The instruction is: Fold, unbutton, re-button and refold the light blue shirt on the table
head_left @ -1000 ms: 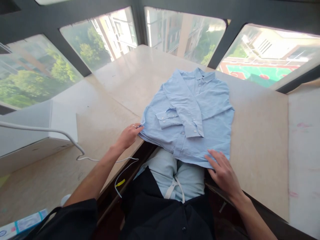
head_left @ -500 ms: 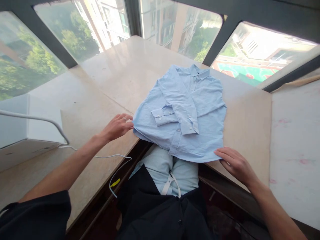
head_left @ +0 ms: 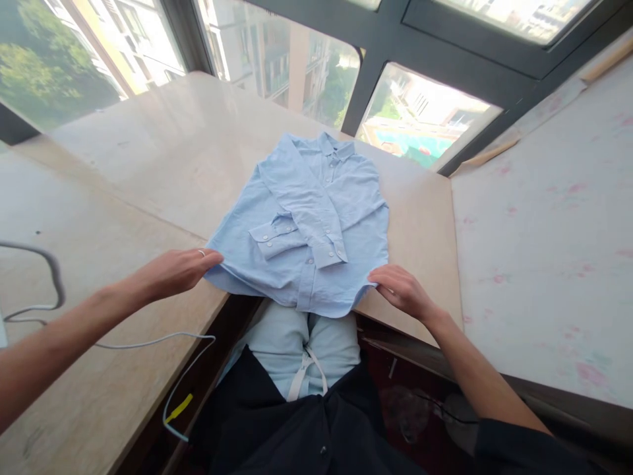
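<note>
A light blue button-up shirt point(head_left: 281, 198) lies front side up on the stone ledge, its collar toward the window and both sleeves folded across the chest. The cuffs rest near the middle of the lower front. My left hand point(head_left: 180, 269) pinches the shirt's lower left edge between thumb and fingers; a ring shows on one finger. At the lower right corner, my right hand point(head_left: 400, 287) grips the hem, which is lifted slightly and curves up there. The hem's middle hangs over the ledge's front edge, close above my knees.
The pale stone ledge point(head_left: 148, 165) runs along dark-framed windows point(head_left: 366, 86). A white cable point(head_left: 148, 342) with a yellow tag point(head_left: 179, 408) trails over the left front edge. On the right stands a flower-patterned wall point(head_left: 539, 264). My legs point(head_left: 277, 330) are under the shirt's hem.
My view has turned to the right. My right hand has raised the hem's right corner and drawn it slightly inward. My left hand has a firmer pinch on the left edge.
</note>
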The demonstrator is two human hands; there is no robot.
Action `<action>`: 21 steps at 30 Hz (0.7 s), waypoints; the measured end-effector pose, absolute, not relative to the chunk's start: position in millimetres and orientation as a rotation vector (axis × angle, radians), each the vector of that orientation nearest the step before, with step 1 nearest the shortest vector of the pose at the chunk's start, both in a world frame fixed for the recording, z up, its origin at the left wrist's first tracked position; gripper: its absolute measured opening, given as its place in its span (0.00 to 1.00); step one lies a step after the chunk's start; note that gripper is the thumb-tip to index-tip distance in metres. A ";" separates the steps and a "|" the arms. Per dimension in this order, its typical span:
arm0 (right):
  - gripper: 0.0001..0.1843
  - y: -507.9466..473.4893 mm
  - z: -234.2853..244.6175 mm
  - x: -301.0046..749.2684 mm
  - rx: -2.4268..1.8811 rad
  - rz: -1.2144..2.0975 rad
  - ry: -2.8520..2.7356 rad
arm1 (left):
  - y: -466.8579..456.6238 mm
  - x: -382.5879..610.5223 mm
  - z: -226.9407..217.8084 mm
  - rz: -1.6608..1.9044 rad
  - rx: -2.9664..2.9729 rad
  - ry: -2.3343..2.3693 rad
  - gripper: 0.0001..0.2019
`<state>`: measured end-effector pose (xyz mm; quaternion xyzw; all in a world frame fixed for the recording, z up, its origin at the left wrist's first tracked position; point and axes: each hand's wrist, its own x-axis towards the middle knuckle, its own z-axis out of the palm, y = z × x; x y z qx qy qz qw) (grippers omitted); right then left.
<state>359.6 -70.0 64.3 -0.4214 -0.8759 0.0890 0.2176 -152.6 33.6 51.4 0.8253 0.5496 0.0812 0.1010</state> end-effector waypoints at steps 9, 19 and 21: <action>0.10 -62.7 60.9 372.9 -1.122 0.250 -2.299 | 22.0 -157.5 50.9 -0.301 2.969 0.849 0.37; 0.10 -36.8 54.7 361.2 -1.473 0.503 -1.594 | 44.5 -155.9 50.5 -0.229 3.069 0.788 0.29; 0.12 -25.4 51.6 356.3 -1.500 0.598 -1.478 | 47.9 -154.0 50.8 -0.130 3.067 0.823 0.25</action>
